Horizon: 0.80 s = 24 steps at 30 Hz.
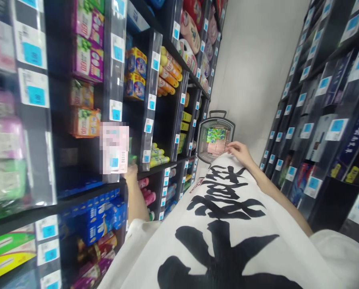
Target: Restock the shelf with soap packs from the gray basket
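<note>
At the left shelf, my left hand [131, 171] is raised with its fingers curled at the edge of a pink pack [124, 140]. Most of that pack is blurred out by coarse squares, and the grip is partly hidden. A small green item [132, 154] shows just behind these fingers. My right hand [240, 153] hangs by the hem of my white shirt [194, 241], fingers loosely bent and apart, beside the rim of a grey shopping basket [201, 140]. Inside the basket lie green packs [216, 133] and pink packs [217, 147].
Dark shelves with price tags line both sides of a narrow aisle. On the left stand purple boxes [88, 60], orange packs [85, 122], yellow-blue boxes [135, 74], orange tubes [169, 74] and blue boxes [102, 218]. A pale floor [251, 72] runs ahead between the shelves.
</note>
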Tool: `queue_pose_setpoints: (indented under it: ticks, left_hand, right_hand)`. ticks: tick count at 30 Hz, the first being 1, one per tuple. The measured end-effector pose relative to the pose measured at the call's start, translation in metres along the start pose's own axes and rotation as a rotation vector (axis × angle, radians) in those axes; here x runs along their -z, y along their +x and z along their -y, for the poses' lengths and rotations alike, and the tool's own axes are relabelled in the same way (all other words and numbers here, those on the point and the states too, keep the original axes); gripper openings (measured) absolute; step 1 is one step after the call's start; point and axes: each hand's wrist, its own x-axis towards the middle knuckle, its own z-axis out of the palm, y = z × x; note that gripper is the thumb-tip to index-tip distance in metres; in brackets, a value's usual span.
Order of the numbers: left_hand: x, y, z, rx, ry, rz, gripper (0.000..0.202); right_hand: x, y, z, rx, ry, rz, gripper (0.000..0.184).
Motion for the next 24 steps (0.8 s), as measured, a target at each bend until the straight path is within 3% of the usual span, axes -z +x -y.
queue_pose_setpoints:
  ticks: [13,24]
  left_hand:
    - [-0.018,-0.004,0.012,0.026,0.120,0.025,0.063]
    - [-0.004,0.005,-0.007,0.197,0.036,0.115,0.049]
  right_hand:
    - [0.011,-0.001,-0.005,-0.090,-0.086,0.031,0.031]
    - [0.029,-0.006,-0.007,-0.104,-0.037,-0.004,0.034]
